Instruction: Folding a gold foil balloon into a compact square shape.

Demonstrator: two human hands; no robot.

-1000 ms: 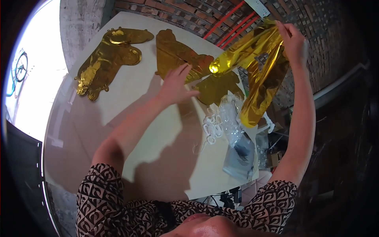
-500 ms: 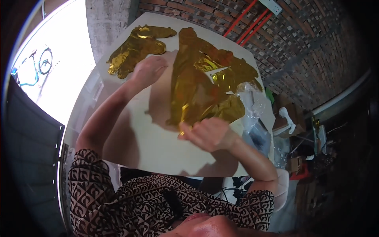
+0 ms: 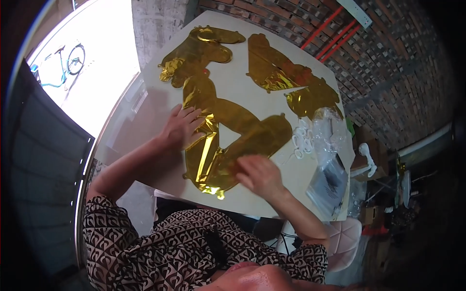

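On the table [image 3: 233,72], 1 gold foil shape [image 3: 235,115] is lying beneath the left hand's [image 3: 178,131] loosely spread, ungripping fingers; the right hand [image 3: 264,178] (blurred, grip unclear) is curving half-open fingers over its lower right edge.

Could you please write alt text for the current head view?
A person's left hand touches a flat gold foil balloon on a pale table, the right hand blurred over it; more gold foil balloons lie beyond, clear plastic packaging at right.
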